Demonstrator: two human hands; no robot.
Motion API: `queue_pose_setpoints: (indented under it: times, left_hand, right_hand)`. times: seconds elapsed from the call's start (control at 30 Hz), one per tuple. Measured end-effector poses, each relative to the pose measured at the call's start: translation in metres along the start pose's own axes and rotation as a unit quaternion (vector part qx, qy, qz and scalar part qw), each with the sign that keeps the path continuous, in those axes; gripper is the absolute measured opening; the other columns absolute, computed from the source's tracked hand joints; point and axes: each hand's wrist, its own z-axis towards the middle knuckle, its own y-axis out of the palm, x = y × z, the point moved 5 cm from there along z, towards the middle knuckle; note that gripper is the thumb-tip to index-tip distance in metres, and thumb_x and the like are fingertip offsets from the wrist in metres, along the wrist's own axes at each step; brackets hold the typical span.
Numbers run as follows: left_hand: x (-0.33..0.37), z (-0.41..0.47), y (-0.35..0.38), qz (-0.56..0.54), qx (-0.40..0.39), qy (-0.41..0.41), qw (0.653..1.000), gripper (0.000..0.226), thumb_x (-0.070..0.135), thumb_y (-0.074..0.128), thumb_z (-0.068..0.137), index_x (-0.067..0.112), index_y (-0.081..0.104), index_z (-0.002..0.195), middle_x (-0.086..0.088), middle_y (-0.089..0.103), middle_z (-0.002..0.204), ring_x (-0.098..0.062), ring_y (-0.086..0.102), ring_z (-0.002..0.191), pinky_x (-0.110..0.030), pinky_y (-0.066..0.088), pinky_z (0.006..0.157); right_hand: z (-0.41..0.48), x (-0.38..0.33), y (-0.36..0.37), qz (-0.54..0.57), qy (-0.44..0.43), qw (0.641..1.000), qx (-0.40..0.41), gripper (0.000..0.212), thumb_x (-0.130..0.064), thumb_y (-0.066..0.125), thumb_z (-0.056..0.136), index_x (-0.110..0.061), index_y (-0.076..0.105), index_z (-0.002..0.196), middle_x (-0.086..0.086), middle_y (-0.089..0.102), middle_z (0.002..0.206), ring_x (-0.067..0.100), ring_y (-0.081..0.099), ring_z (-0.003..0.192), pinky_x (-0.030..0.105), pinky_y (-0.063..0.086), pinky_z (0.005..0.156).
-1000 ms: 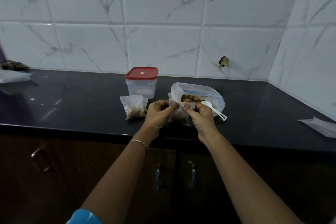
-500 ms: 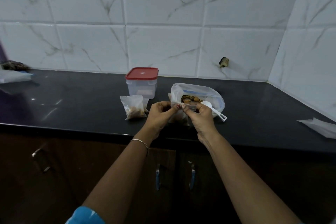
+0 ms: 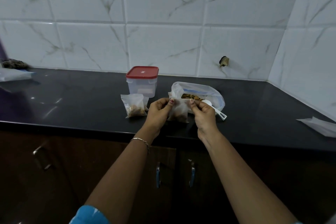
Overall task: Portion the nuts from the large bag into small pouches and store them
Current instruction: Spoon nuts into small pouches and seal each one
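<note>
While both hands meet over the counter (image 3: 81, 107), head view: left hand (image 3: 159, 112) pinches pouch (image 3: 179, 111) top-left corner, fingers curled | right hand (image 3: 204, 114) pinches top-right corner likewise | nuts (image 3: 179, 119) below fingertips, in pouch bottom | bag (image 3: 200, 88), scoop (image 3: 221, 113) just behind right fingers | second pouch (image 3: 135, 105), box (image 3: 141, 82) left of left fingers.

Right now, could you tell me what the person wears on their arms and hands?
A thin bracelet circles the left wrist, a blue sleeve covers the left upper arm, and the thumbnail of the left hand is painted red. The right hand looks bare.
</note>
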Motion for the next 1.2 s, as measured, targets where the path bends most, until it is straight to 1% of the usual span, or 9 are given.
queue_pose_setpoints:
  times: [0.1, 0.27, 0.37, 0.5, 0.67, 0.83, 1.03, 1.13, 1.2]
  left_hand:
    - [0.0, 0.0, 0.0, 0.015, 0.018, 0.007, 1.0, 0.017, 0.026, 0.055, 0.097, 0.018, 0.07, 0.1, -0.008, 0.07, 0.109, -0.027, 0.065, 0.107, -0.047, 0.054, 0.093]
    - [0.001, 0.0, -0.002, -0.002, 0.048, 0.017, 0.999, 0.014, 0.022, 0.057, 0.096, 0.015, 0.068, 0.096, -0.002, 0.069, 0.097, -0.015, 0.066, 0.09, -0.028, 0.058, 0.072]
    - [-0.001, 0.001, -0.008, -0.02, 0.073, 0.018, 0.997, 0.012, 0.022, 0.057, 0.096, 0.016, 0.067, 0.093, -0.001, 0.067, 0.092, -0.012, 0.063, 0.086, -0.022, 0.054, 0.064]
    - [-0.002, 0.002, -0.009, -0.037, 0.083, 0.027, 0.996, 0.014, 0.021, 0.057, 0.096, 0.011, 0.066, 0.098, -0.007, 0.068, 0.098, -0.019, 0.064, 0.094, -0.032, 0.056, 0.079]
    - [-0.004, 0.004, -0.007, -0.033, 0.083, 0.016, 0.996, 0.012, 0.022, 0.057, 0.097, 0.016, 0.067, 0.094, -0.005, 0.069, 0.096, -0.023, 0.065, 0.093, -0.041, 0.057, 0.079]
    - [-0.004, 0.004, -0.013, -0.013, 0.129, 0.011, 0.991, 0.02, 0.031, 0.06, 0.094, 0.013, 0.068, 0.097, -0.009, 0.068, 0.102, -0.022, 0.065, 0.097, -0.032, 0.057, 0.076]
    - [-0.001, -0.007, -0.029, -0.019, 0.196, -0.003, 0.98, 0.016, 0.031, 0.065, 0.09, 0.015, 0.068, 0.091, -0.005, 0.068, 0.095, -0.02, 0.065, 0.091, -0.028, 0.056, 0.073]
    - [0.007, -0.015, -0.047, -0.015, 0.21, -0.005, 0.978, 0.014, 0.027, 0.065, 0.091, 0.014, 0.066, 0.089, -0.002, 0.063, 0.086, -0.012, 0.057, 0.073, -0.016, 0.049, 0.051]
    - [0.014, -0.018, -0.066, -0.005, 0.219, -0.009, 0.976, 0.016, 0.026, 0.068, 0.089, 0.011, 0.067, 0.094, 0.0, 0.064, 0.087, -0.01, 0.058, 0.073, -0.017, 0.052, 0.053]
  right_hand:
    - [0.001, 0.0, 0.0, 0.01, -0.004, 1.0, 0.016, 0.01, -0.014, 0.062, 0.093, -0.014, 0.072, 0.089, -0.006, 0.071, 0.089, 0.002, 0.067, 0.086, 0.014, 0.052, 0.072]
    - [0.001, -0.003, -0.005, 0.012, -0.02, 0.998, 0.061, 0.005, -0.018, 0.076, 0.083, -0.013, 0.073, 0.083, -0.008, 0.073, 0.084, 0.002, 0.067, 0.086, 0.018, 0.052, 0.077]
    - [0.0, -0.003, -0.002, -0.022, -0.005, 1.0, 0.015, 0.017, -0.031, 0.075, 0.082, -0.014, 0.075, 0.084, -0.011, 0.074, 0.08, -0.002, 0.067, 0.083, 0.017, 0.052, 0.079]
    - [-0.002, 0.005, 0.008, -0.111, 0.024, 0.988, -0.107, 0.026, -0.032, 0.075, 0.08, -0.009, 0.075, 0.091, 0.001, 0.076, 0.09, 0.01, 0.07, 0.092, 0.027, 0.055, 0.083]
    - [0.002, 0.007, 0.002, -0.098, 0.02, 0.994, -0.046, 0.019, -0.024, 0.065, 0.092, -0.007, 0.072, 0.092, 0.003, 0.074, 0.093, 0.014, 0.07, 0.092, 0.025, 0.057, 0.077]
    - [0.001, 0.004, 0.003, -0.146, 0.007, 0.988, -0.049, 0.02, -0.026, 0.056, 0.098, -0.014, 0.071, 0.092, -0.002, 0.07, 0.089, 0.009, 0.065, 0.088, 0.026, 0.054, 0.081]
    - [0.001, 0.02, 0.016, -0.305, 0.002, 0.932, -0.195, 0.045, -0.05, 0.078, 0.072, -0.024, 0.07, 0.107, -0.007, 0.071, 0.104, 0.009, 0.065, 0.101, 0.035, 0.054, 0.09]
    - [0.011, 0.025, 0.023, -0.372, -0.002, 0.908, -0.195, 0.02, -0.036, 0.077, 0.078, -0.031, 0.071, 0.096, -0.01, 0.071, 0.1, 0.008, 0.064, 0.101, 0.041, 0.051, 0.096]
    - [0.013, 0.026, 0.034, -0.399, 0.001, 0.892, -0.212, 0.008, -0.029, 0.075, 0.082, -0.034, 0.071, 0.087, -0.011, 0.071, 0.098, 0.009, 0.063, 0.101, 0.043, 0.049, 0.098]
